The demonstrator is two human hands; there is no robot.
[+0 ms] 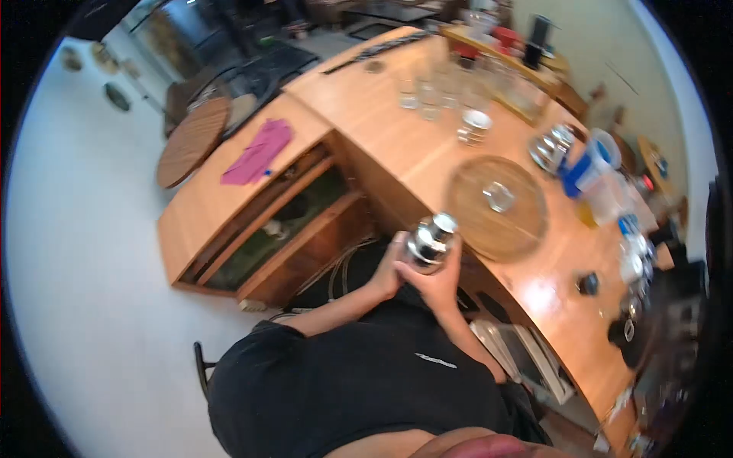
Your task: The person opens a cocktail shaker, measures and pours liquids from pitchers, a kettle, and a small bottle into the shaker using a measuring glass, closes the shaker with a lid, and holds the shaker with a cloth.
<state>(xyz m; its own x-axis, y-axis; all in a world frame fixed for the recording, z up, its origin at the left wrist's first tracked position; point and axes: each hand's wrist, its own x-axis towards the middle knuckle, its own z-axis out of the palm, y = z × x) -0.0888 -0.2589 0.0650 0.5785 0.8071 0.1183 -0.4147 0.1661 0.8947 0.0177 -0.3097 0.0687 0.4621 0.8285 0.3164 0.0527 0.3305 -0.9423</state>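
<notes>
A shiny metal cocktail shaker (430,243) is held in front of my body, capped and slightly tilted. My left hand (390,267) wraps around its left side. Around the right side and base closes my right hand (437,278). Just beyond the shaker, a round wooden board (527,225) lies on the counter with a small clear glass (498,197) on it. What is inside the shaker cannot be seen.
The wooden counter (397,145) bends around me. Several glasses (429,103) and a white-topped jar (474,128) stand farther back. A metal kettle-like vessel (551,149) and blue-and-clear pitchers (592,172) are on the right. A pink cloth (258,151) lies left.
</notes>
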